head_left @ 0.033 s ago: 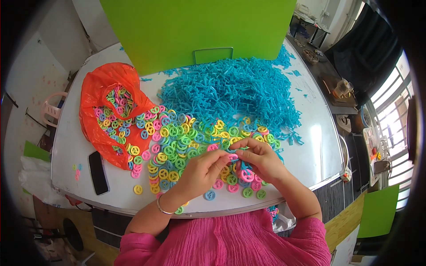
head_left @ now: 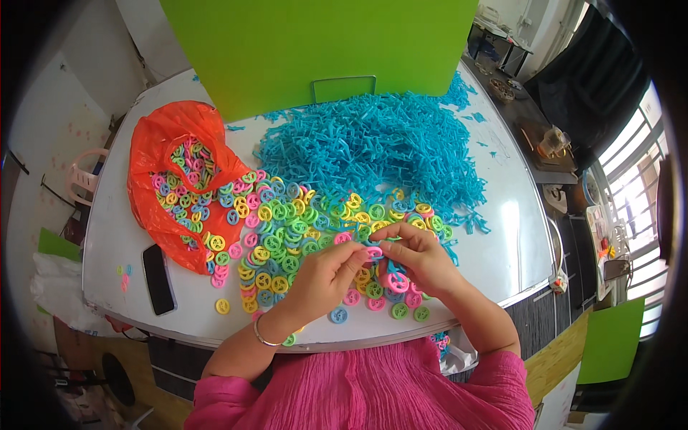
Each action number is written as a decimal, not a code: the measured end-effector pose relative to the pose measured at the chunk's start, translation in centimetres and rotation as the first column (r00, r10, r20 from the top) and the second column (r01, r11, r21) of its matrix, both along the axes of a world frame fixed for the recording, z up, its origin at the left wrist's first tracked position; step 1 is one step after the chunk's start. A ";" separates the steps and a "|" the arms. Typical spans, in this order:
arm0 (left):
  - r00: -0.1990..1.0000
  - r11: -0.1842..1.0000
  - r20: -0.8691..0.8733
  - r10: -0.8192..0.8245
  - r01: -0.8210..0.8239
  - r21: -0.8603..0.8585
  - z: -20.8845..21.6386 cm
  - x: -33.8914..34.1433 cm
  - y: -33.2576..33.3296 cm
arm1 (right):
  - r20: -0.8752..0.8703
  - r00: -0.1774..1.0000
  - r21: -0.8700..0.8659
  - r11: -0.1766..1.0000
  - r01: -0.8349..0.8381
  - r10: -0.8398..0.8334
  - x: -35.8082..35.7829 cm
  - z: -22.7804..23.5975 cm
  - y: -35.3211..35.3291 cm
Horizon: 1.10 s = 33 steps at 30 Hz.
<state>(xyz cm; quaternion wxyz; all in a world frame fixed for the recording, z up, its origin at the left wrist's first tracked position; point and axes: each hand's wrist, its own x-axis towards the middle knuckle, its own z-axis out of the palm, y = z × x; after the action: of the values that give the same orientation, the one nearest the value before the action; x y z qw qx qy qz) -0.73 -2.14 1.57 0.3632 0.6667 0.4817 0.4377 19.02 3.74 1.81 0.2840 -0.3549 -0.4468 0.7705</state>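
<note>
My left hand [head_left: 333, 271] and my right hand [head_left: 417, 256] meet at the table's front middle, fingertips pinched together. Between them is a small pink plastic wheel [head_left: 375, 252], partly covered by the fingers. Blue plastic shows beside it, though how the pieces join is hidden. Just beneath my right hand, another pink wheel [head_left: 395, 282] hangs or lies against a blue plastic piece. Under and around both hands spreads a layer of small spoked wheels [head_left: 290, 226] in pink, yellow, green and blue. Behind them rises a heap of blue plastic pieces [head_left: 373, 143].
A red plastic bag [head_left: 154, 136] at the left spills more wheels. Near it lies a black phone [head_left: 158, 279]. The tall green panel [head_left: 322, 43] with a wire handle [head_left: 344, 79] stands behind the blue heap. The white table [head_left: 502, 251] has a rounded front edge.
The pink wheel under my right hand has shifted very slightly to the left. Both hands keep nearly the same place and pinch.
</note>
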 end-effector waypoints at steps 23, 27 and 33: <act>0.987 0.974 -0.065 0.149 -0.135 0.183 0.3 0.3 0.2 | 0.099 0.989 0.343 0.937 0.070 -0.110 0.1 0.3 -1.1; 0.965 0.969 0.098 0.245 -0.247 0.008 1.6 -2.2 0.8 | 0.402 0.885 0.468 0.777 -0.420 0.236 4.4 3.1 -0.9; 0.952 0.962 0.141 0.273 -0.266 -0.067 3.1 -4.5 0.4 | 0.699 0.331 0.097 0.375 -0.922 0.634 11.6 5.1 -2.7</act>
<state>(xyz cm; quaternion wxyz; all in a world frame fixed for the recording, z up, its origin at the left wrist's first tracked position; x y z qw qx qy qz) -5.27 -1.77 4.72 0.3508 0.5514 0.5497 0.5204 30.64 1.07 6.88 -0.2062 -0.2044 -0.7988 0.5269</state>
